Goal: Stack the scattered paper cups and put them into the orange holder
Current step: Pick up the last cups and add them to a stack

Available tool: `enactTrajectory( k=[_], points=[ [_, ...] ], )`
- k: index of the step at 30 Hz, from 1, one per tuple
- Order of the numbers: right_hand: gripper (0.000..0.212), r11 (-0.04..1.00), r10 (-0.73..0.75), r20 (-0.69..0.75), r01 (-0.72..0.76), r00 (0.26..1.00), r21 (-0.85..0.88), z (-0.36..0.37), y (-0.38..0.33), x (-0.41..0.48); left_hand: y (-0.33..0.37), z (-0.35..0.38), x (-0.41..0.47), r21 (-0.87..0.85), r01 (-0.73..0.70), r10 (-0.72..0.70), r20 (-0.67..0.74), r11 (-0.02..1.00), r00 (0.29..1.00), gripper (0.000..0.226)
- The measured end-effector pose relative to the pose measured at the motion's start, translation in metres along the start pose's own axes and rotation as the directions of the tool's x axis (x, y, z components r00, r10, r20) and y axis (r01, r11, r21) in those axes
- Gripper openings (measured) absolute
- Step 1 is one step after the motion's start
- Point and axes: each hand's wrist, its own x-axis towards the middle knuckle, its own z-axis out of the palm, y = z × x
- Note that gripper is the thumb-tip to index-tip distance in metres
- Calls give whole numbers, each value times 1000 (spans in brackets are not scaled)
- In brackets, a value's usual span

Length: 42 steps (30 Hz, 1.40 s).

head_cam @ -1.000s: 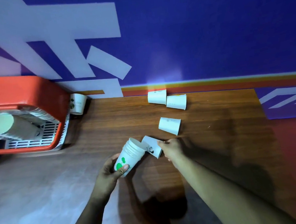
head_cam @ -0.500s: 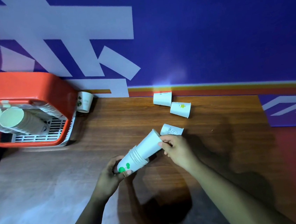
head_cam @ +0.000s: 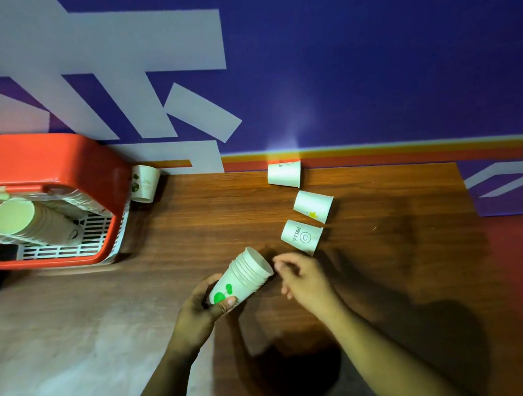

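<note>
Nearest, a nested stack of paper cups (head_cam: 246, 277) is held by the left hand (head_cam: 198, 311), grip wrapped round its base, mouth aimed at one o'clock. Just beside that mouth the right hand (head_cam: 306, 281) is seen empty, grip loosely curled. The HELLO cup (head_cam: 301, 236), at one o'clock from the stack, is judged the next pick: it should be taken lightly near its rim, uncrushed, and its narrow base led squarely into the mouth. Farther off are the star cup (head_cam: 313, 206), a third cup (head_cam: 284, 175), and the orange holder (head_cam: 39, 156) at ten o'clock on the counter (head_cam: 209, 209), a lone cup (head_cam: 145, 185) beside it.
</note>
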Motion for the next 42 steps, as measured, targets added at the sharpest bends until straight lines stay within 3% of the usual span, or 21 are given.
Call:
enactTrajectory(
  k=[1,3,5,7,12,14,17,20,24,27,29,31,34,38,42],
  points=[
    [7,999,37,-156,-34,987,20,-6,4,8,-1,-1,0,3,8,-8,-15,1000,1000,48],
    [20,988,130,-404,-150,905,-20,-19,12,25,-3,-3,0,-14,15,-16,-39,1000,999,48],
    [38,954,267,-473,-299,840,7,-29,18,43,-4,-4,-1,-12,16,-16,-56,1000,998,49],
    [45,927,359,-434,-370,826,64,-33,26,60,-5,-5,-2,1,25,-25,-65,1000,998,48],
    [25,925,374,-354,-371,857,80,-33,39,76,0,-5,-4,22,43,-41,-95,999,995,48],
    [17,950,311,-305,-300,900,83,-32,35,67,3,-6,-3,52,58,-51,-112,997,992,47],
    [8,994,106,-163,-106,981,10,-36,16,42,5,-8,1,153,55,-37,-115,987,993,48],
    [8,998,-35,-45,33,998,-54,-42,-5,20,9,-7,7,236,11,1,-52,972,999,50],
    [21,984,-75,108,91,991,-152,-40,-18,7,26,16,14,156,-41,30,72,987,997,52],
    [22,971,-65,173,102,983,-216,-38,-23,7,33,31,18,75,-41,36,66,996,997,52],
    [19,992,-30,86,40,996,-121,-45,-22,21,33,35,20,12,-20,19,46,1000,999,50],
    [14,998,32,-159,-39,987,-40,-59,-14,48,34,35,21,-20,2,-2,9,1000,1000,48],
    [30,978,149,-452,-197,880,-62,-84,-4,92,32,31,21,14,17,-16,-51,1000,999,45],
    [47,935,290,-495,-352,819,-33,-97,3,131,28,21,22,37,18,-15,-81,999,997,45],
    [27,936,295,-485,-352,823,-29,-91,18,145,27,16,24,62,21,-15,-98,998,995,43]
  ],
)
